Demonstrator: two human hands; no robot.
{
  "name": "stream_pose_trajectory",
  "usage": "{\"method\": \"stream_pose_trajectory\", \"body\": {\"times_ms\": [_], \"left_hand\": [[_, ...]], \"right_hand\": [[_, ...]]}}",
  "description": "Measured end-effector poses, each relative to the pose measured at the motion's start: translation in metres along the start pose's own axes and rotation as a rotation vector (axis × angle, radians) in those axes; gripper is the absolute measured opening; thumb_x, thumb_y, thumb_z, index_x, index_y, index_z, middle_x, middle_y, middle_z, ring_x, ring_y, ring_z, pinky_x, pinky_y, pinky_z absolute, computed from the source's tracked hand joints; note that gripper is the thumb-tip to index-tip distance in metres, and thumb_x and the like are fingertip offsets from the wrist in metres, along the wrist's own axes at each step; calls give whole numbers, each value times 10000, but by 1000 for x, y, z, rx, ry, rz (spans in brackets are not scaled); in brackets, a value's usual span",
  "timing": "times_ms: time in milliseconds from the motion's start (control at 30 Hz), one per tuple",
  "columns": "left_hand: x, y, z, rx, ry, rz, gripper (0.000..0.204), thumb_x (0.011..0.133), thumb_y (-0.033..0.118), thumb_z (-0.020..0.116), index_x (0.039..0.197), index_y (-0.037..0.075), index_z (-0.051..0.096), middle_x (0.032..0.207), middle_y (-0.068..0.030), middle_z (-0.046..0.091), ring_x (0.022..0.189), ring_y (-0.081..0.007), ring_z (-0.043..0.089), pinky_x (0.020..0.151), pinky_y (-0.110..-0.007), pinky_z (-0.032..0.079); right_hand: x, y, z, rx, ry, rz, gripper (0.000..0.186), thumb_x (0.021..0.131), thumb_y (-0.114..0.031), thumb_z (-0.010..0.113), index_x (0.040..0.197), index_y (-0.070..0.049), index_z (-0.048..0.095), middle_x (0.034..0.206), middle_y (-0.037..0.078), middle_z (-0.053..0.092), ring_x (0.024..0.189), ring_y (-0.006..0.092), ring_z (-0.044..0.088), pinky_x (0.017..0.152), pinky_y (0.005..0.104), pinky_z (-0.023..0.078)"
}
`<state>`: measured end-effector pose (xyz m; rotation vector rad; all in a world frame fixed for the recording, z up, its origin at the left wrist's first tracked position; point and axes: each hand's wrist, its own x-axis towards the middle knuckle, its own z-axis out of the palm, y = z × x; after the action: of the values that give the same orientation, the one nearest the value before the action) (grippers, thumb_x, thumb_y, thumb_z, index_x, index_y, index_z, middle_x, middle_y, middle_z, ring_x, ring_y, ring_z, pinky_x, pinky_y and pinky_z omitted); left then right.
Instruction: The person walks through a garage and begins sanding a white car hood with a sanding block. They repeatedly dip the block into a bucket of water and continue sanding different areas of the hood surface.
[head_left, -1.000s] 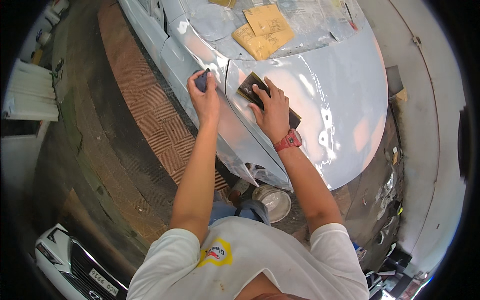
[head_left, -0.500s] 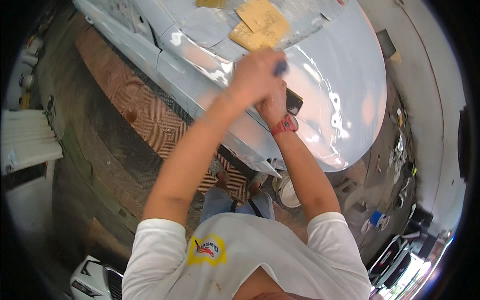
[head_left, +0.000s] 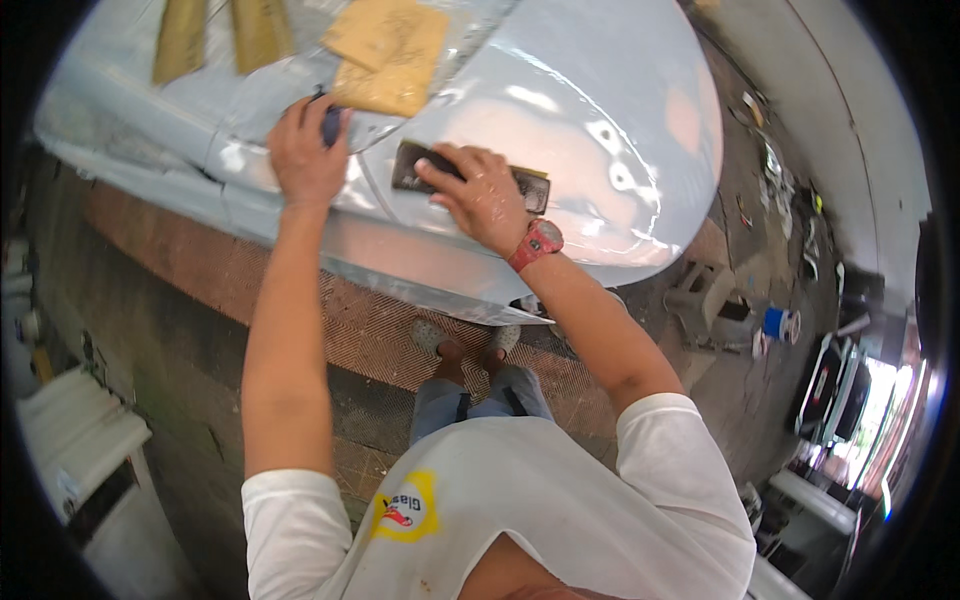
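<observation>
A pale grey car body [head_left: 480,115] with pinkish patches spreads before me, its surface glossy and apparently wet. My right hand [head_left: 485,195], with a red watch on the wrist, is closed over a long black sanding block [head_left: 532,190] lying flat on the panel. A thin yellowish edge shows along the block's far side. To the left, my left hand [head_left: 308,155] curls its fingers round a small dark blue object [head_left: 330,127], whose kind I cannot make out. That hand is just beside yellow sheets of paper [head_left: 385,90], which look like sandpaper.
Two folded brownish strips [head_left: 180,40] lie on the car at the far left. On the floor to the right stand a grey plastic stool [head_left: 700,295] and a blue-and-white container [head_left: 782,324]. A patterned mat [head_left: 370,300] runs under my feet.
My hands were close together over the panel. Now they are apart, the left one further left by the papers, the right one on the sanding block. My view has shifted along the car.
</observation>
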<state>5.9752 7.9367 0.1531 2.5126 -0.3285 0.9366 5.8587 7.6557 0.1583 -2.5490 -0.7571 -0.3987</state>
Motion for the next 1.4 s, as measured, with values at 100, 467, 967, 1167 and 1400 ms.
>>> {"method": "stream_pose_trajectory", "body": {"times_ms": [100,467,967,1167,1400], "left_hand": [[-6,2,-12,147,3,-19,300,1000,358,795,1242,185,757,1241,-65,743,1175,-313,698,1071,-494,472],[1,8,-1,230,-46,-84,280,1013,405,768,1219,216,765,1226,-39,745,1147,-272,694,1092,-465,440],[-8,9,9,146,116,-172,303,994,383,794,1200,166,745,1177,-42,751,1168,-269,690,1126,-454,421],[-13,11,2,148,140,-181,313,992,393,793,1200,162,758,1191,-55,755,1173,-289,696,1116,-465,433],[-12,9,11,124,163,-201,321,990,422,788,1182,168,758,1186,-41,750,1162,-272,689,1165,-466,399]], "right_hand": [[-67,16,-29,-133,-94,-39,598,893,-214,859,1470,-234,701,1556,98,633,1246,346,624,1047,532,496],[12,26,-9,-36,-88,-44,647,947,-266,830,1562,-274,629,1588,74,610,1215,302,642,999,471,540],[19,18,-8,51,-28,-112,568,960,-251,803,1511,-253,662,1481,119,635,1164,347,620,1007,492,528],[-81,62,-57,-93,-157,-114,758,857,-212,880,1568,-300,632,1528,112,626,1157,343,619,1001,493,526],[39,6,2,6,-26,-158,532,962,-238,788,1479,-242,665,1472,118,627,1144,358,614,961,503,510]]}}
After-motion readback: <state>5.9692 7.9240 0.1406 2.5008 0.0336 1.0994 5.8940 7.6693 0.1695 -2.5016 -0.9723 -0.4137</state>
